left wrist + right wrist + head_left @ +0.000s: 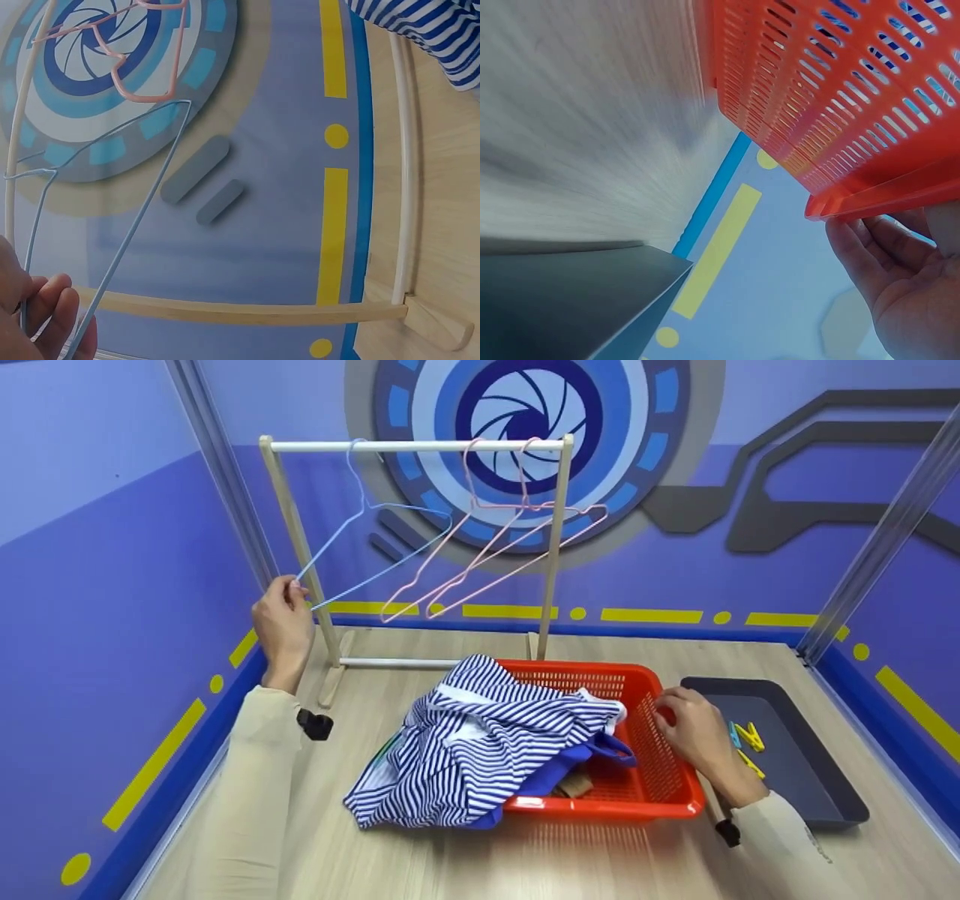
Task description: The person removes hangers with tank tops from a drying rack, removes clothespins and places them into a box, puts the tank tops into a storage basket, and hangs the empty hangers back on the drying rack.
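My left hand (285, 619) pinches the lower left corner of a blue wire hanger (409, 562), whose hook hangs on the rack's white rail (435, 446). In the left wrist view the thumb and fingers close around the blue hanger wire (124, 255). My right hand (697, 731) is at the right rim of a red basket (652, 690), its fingers loosely bent. The right wrist view has that hand (904, 277) against the underside of the basket rim, apparently touching it. A blue-and-white striped garment (480, 742) lies over the basket's left side, with blue cloth (559, 769) beneath.
Two pink hangers (487, 547) hang near the right post of the wooden rack (555, 547). Right of the basket stands a dark grey tray (802, 757) with yellow clothespins (750, 737) and a blue one. A patterned wall (660, 577) closes off the back.
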### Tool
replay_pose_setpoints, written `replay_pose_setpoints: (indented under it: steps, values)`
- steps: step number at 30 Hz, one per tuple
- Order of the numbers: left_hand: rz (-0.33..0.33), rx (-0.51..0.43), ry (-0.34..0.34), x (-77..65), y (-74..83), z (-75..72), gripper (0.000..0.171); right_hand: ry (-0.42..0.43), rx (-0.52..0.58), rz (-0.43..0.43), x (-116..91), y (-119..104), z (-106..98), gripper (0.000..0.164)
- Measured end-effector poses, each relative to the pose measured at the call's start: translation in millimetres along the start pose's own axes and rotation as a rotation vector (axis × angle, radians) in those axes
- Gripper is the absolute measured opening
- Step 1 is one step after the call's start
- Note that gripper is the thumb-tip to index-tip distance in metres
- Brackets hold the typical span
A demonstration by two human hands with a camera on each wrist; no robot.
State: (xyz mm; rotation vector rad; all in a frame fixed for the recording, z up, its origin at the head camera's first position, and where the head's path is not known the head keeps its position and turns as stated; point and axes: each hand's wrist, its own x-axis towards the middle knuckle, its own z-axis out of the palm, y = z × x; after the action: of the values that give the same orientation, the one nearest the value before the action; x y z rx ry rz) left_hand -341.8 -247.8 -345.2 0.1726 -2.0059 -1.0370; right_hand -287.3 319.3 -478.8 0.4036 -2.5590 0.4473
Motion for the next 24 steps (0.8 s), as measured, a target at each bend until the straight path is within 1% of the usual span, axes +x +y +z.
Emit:
replay_pose_setpoints:
  steps: [2, 4, 6, 8, 10, 12, 13, 15, 16, 18, 19, 21, 23, 24]
  values:
    - [-0.003, 0.008, -0.010, -2.3, -2.6, 0.0, 0.026, 0.000, 0.001, 0.001, -0.7, 0.1, 0.8, 0.014]
    - [0.011, 0.020, -0.002, -4.6, -4.5, -0.3, 0.025, -0.002, 0.002, 0.003, -1.9, 0.1, 1.1, 0.014]
    - [0.056, 0.041, 0.024, -7.5, -4.3, -1.2, 0.024, -0.006, 0.005, 0.008, -3.2, -0.2, 1.5, 0.014]
    - [0.133, 0.073, 0.051, -12.3, -1.5, -2.3, 0.025, -0.007, 0.008, 0.011, -4.3, -0.2, 2.1, 0.014]
    - [0.233, 0.098, 0.076, -19.1, 4.7, -3.3, 0.026, 0.001, 0.002, 0.005, -4.6, 0.0, 2.7, 0.013]
    - [0.335, 0.103, 0.075, -27.8, 12.9, -4.3, 0.027, 0.007, -0.001, 0.002, -4.4, 0.3, 2.8, 0.013]
    - [0.376, 0.093, 0.063, -32.8, 17.5, -4.9, 0.027, 0.008, -0.002, 0.002, -4.0, 0.1, 2.6, 0.013]
    - [0.444, 0.063, 0.017, -43.7, 25.6, -6.1, 0.027, 0.009, -0.003, 0.002, -3.1, 0.2, 1.9, 0.013]
    - [0.467, 0.047, -0.021, -49.0, 29.0, -6.8, 0.027, 0.006, -0.001, 0.007, -2.7, 0.0, 1.5, 0.013]
    - [0.487, 0.019, -0.108, -59.8, 34.1, -8.1, 0.028, 0.002, 0.001, 0.010, -1.8, -0.5, 0.5, 0.014]
    - [0.482, 0.012, -0.158, -65.1, 35.7, -8.8, 0.030, 0.000, 0.002, 0.012, -1.4, -0.7, 0.0, 0.014]
    - [0.447, 0.016, -0.263, -74.7, 37.7, -9.8, 0.034, -0.001, 0.002, 0.012, -0.7, -1.0, -0.6, 0.013]
    - [0.381, 0.031, -0.389, -82.8, 37.0, -10.2, 0.041, 0.002, -0.001, 0.009, -0.2, -1.7, -1.2, 0.014]
    - [0.332, 0.042, -0.460, -86.9, 36.0, -10.5, 0.045, 0.002, -0.002, 0.008, -0.1, -1.8, -1.2, 0.014]
